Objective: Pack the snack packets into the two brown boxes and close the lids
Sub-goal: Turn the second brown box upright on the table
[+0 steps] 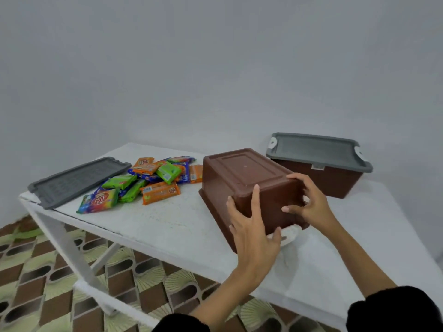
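Note:
A brown box (242, 173) lies upside down on the white table (167, 226), its bottom facing up. My left hand (251, 228) grips its near left corner, fingers spread up the wall. My right hand (309, 200) holds the near right corner, fingers curled over the edge. A second brown box (335, 178) stands upright at the back right under a grey lid (316, 150) with white latches. Several snack packets (143, 183), orange, green and blue, lie heaped left of the upturned box. A loose grey lid (76, 180) rests at the table's left end.
The table's near and left edges drop to a patterned brown and green floor (48, 271). A white latch (288, 236) of the upturned box shows under its near rim. Plain grey walls stand behind the table.

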### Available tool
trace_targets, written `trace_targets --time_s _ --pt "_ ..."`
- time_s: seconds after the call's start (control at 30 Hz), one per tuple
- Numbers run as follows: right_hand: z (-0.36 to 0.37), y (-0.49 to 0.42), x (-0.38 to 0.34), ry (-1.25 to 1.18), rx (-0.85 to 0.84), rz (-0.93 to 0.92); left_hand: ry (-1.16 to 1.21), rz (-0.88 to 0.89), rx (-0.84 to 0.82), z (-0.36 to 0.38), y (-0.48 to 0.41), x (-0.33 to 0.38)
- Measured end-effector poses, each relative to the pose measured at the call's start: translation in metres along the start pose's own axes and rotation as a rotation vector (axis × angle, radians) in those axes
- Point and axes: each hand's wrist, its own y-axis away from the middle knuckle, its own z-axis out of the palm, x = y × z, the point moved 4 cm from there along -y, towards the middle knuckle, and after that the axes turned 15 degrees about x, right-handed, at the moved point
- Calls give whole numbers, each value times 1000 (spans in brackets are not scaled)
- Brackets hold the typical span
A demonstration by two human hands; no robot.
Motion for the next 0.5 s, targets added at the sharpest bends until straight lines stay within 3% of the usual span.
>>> trace_targets --time_s 0.23,0.5 --pt "-72 -4 20 67 -144 122 233 -71 -471 30 62 54" --pt "-80 3 48 182 -136 177 240 -89 -679 36 65 63"
